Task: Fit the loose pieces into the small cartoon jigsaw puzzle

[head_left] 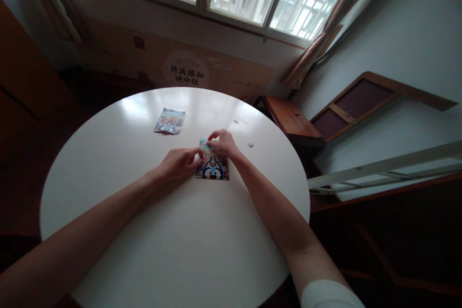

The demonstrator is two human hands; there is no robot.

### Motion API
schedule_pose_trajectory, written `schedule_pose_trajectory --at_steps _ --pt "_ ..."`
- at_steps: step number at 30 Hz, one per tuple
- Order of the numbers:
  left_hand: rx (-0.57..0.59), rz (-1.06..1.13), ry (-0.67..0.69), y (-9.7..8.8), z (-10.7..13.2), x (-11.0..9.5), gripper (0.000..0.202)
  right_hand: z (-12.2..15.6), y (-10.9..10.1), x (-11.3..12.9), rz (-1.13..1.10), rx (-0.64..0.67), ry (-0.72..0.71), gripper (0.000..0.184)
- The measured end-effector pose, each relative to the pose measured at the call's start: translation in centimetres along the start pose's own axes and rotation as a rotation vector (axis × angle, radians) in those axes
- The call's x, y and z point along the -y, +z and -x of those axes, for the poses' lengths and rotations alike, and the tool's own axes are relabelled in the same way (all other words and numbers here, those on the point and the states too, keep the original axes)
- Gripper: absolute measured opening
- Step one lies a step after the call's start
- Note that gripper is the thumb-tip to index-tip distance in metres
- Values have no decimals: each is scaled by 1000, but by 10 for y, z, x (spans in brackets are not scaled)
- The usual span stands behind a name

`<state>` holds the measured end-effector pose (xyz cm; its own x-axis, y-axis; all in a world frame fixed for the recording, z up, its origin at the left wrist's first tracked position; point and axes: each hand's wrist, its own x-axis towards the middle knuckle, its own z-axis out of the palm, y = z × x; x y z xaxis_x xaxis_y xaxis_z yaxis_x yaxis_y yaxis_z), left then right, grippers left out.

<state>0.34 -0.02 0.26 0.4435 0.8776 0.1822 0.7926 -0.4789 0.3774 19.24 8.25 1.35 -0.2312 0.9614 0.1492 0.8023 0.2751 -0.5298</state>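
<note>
A small jigsaw puzzle (212, 166) lies flat on the white round table (173, 250), a blue cartoon dog's face at its near edge and a busy, colourful pattern above. My left hand (182, 160) rests at the puzzle's left edge, its fingers curled and closed against that edge. Over the top of the puzzle arches my right hand (222, 143), thumb and forefinger brought together near the upper left corner. Whatever sits between those fingertips is too small to make out. The right hand covers the puzzle's upper right part.
A crumpled picture sheet (169, 121) with a similar print lies farther back on the left. To the right are a loose puzzle piece (250, 145) and small bits (236, 121) farther off. Beyond the table's right edge stands a wooden stool or small desk (290, 115).
</note>
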Motion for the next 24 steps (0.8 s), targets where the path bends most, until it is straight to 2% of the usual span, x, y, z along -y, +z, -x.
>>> schedule_pose_trajectory --at_steps 3,6,9,15,20,24 --pt "-9 8 11 0 0 0 34 -3 -8 -8 -80 -47 3 16" --pt "-13 15 15 0 1 0 34 -9 -25 -24 -144 -129 44 17" --pt "-5 17 4 -1 1 0 32 -14 -43 -45 -184 -211 96 14" --pt "6 11 -11 0 2 2 32 -8 -73 -93 -188 -281 250 17" --pt "0 9 -11 2 2 5 32 11 -88 -117 -155 -158 349 13" --pt "-9 3 -8 4 1 6 32 24 -89 -125 -183 -30 367 21"
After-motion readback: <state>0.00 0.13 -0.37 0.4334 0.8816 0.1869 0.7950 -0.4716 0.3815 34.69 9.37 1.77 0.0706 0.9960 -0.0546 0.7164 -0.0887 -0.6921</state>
